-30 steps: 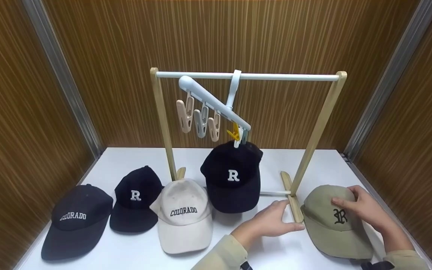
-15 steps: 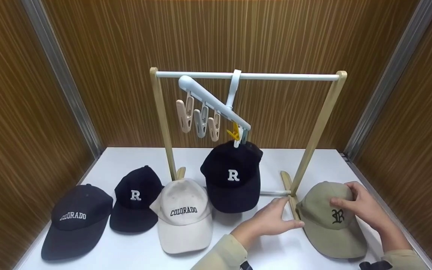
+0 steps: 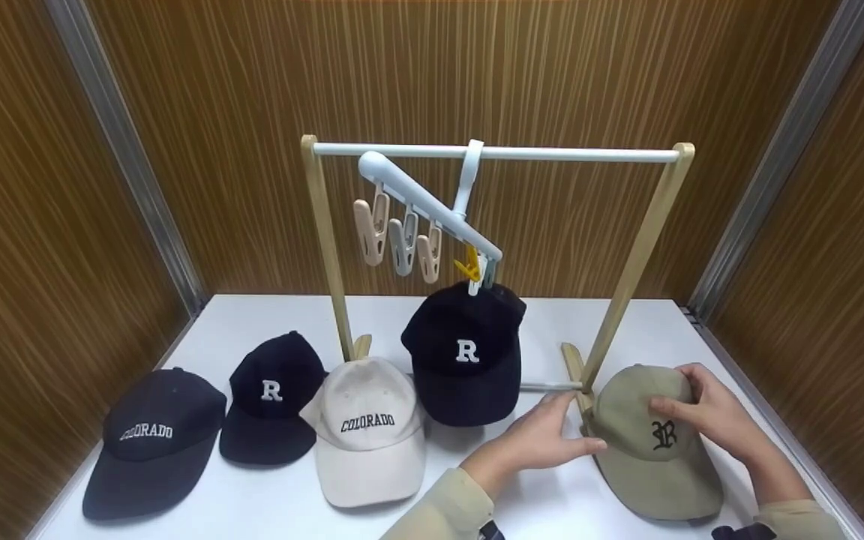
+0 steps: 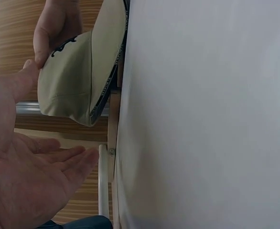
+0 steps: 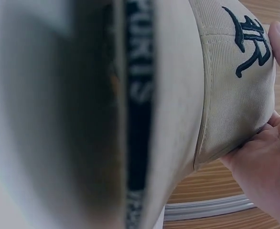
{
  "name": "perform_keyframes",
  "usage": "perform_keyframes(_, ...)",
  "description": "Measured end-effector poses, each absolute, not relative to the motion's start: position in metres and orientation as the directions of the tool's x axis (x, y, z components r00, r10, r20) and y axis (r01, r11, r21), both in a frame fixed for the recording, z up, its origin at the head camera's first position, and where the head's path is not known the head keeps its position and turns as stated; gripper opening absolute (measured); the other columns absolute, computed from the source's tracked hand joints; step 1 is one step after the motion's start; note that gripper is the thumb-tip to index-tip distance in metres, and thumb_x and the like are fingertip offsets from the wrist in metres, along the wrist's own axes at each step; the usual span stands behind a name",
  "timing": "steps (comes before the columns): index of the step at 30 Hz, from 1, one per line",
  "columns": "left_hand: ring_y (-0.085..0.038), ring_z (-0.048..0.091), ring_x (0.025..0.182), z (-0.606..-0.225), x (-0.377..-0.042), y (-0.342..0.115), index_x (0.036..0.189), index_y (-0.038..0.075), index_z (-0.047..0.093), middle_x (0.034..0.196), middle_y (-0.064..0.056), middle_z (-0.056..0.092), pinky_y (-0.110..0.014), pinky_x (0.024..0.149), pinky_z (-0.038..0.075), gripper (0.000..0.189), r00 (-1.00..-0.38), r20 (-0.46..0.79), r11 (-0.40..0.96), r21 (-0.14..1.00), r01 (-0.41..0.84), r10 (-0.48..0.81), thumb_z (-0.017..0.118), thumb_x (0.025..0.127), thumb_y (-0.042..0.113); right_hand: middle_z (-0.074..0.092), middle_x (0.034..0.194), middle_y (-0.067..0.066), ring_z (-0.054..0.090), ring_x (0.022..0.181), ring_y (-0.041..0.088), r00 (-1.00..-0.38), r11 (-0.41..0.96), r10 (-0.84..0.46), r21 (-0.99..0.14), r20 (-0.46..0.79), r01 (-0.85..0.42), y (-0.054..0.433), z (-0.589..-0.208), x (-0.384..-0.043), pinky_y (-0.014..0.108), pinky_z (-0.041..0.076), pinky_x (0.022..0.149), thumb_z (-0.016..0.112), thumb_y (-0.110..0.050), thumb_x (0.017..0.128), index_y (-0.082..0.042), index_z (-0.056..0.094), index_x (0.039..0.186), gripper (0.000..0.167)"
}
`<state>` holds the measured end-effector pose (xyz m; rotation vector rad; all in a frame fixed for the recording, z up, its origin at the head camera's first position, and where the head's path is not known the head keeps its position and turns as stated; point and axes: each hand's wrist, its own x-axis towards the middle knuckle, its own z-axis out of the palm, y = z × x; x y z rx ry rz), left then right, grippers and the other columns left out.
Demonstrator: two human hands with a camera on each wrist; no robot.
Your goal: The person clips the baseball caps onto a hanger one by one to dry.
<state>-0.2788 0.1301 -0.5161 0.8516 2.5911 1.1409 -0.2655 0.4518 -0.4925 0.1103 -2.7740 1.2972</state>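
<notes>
At the right of the head view is an olive cap with a dark letter on its front. My right hand holds the crown at its right side, thumb on the front panel and fingers behind, as the right wrist view also shows. The brim fills much of that view. My left hand is spread, palm toward the cap, with thumb and fingers apart at the crown's left side. Nothing is held in it. In the left wrist view the fingers are loosely extended beside the cap.
A wooden rack carries a pale blue hanger with several clips. From its near end hangs a navy R cap. A beige cap, a second navy R cap and a dark Colorado cap lie leftward on the white table.
The olive cap has shifted left with my right hand, closer to my left hand and over part of the rack's right foot. My left hand has hardly moved.
</notes>
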Motion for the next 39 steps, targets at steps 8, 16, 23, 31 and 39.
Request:
perform_keyframes(8, -0.016, 0.047, 0.155, -0.518, -0.280, 0.129, 0.172, 0.016, 0.041, 0.170, -0.003, 0.048, -0.034, 0.122, 0.042, 0.094, -0.826, 0.059, 0.531, 0.740, 0.413, 0.561, 0.078, 0.098, 0.062, 0.065, 0.125, 0.016, 0.064, 0.106, 0.017, -0.990, 0.607, -0.062, -0.783, 0.123, -0.135, 0.438, -0.491, -0.265, 0.026, 0.052, 0.088, 0.084, -0.027, 0.102, 0.003, 0.049, 0.139, 0.059)
perform_keyframes(16, -0.014, 0.051, 0.150, -0.516, -0.280, 0.127, 0.170, 0.017, 0.043, 0.165, 0.000, 0.052, -0.034, 0.121, 0.044, 0.092, -0.827, 0.034, 0.515, 0.767, 0.382, 0.561, 0.078, 0.098, 0.063, 0.064, 0.124, 0.016, 0.065, 0.107, 0.019, -0.989, 0.582, -0.090, -0.799, 0.118, -0.148, 0.425, -0.491, -0.264, 0.028, 0.053, 0.090, 0.083, -0.026, 0.103, 0.002, 0.050, 0.136, 0.055)
perform_keyframes(23, -0.007, 0.055, 0.141, -0.519, -0.283, 0.125, 0.161, 0.021, 0.053, 0.150, 0.006, 0.060, -0.030, 0.118, 0.044, 0.076, -0.795, 0.085, 0.433, 0.802, 0.412, 0.600, 0.082, 0.099, 0.053, 0.065, 0.125, 0.016, 0.065, 0.108, 0.022, -0.989, 0.592, -0.104, -0.792, 0.105, -0.147, 0.415, -0.491, -0.264, 0.029, 0.054, 0.089, 0.084, -0.030, 0.103, 0.003, 0.049, 0.138, 0.059)
perform_keyframes(31, 0.002, 0.062, 0.116, -0.520, -0.288, 0.123, 0.152, 0.022, 0.059, 0.127, 0.017, 0.066, -0.024, 0.105, 0.049, 0.059, -0.741, 0.146, 0.303, 0.848, 0.435, 0.655, 0.082, 0.102, 0.044, 0.066, 0.124, 0.014, 0.064, 0.109, 0.024, -0.989, 0.622, -0.100, -0.769, 0.109, -0.148, 0.405, -0.492, -0.263, 0.029, 0.054, 0.090, 0.085, -0.034, 0.102, 0.002, 0.051, 0.138, 0.061)
perform_keyframes(39, -0.003, 0.065, 0.114, -0.517, -0.286, 0.122, 0.142, 0.018, 0.065, 0.125, 0.011, 0.071, -0.027, 0.102, 0.053, 0.054, -0.828, 0.094, 0.375, 0.859, 0.349, 0.553, 0.084, 0.099, 0.046, 0.065, 0.122, 0.016, 0.063, 0.108, 0.027, -0.992, 0.639, -0.085, -0.759, 0.095, -0.128, 0.397, -0.493, -0.263, 0.034, 0.055, 0.090, 0.084, -0.039, 0.102, 0.004, 0.050, 0.139, 0.066)
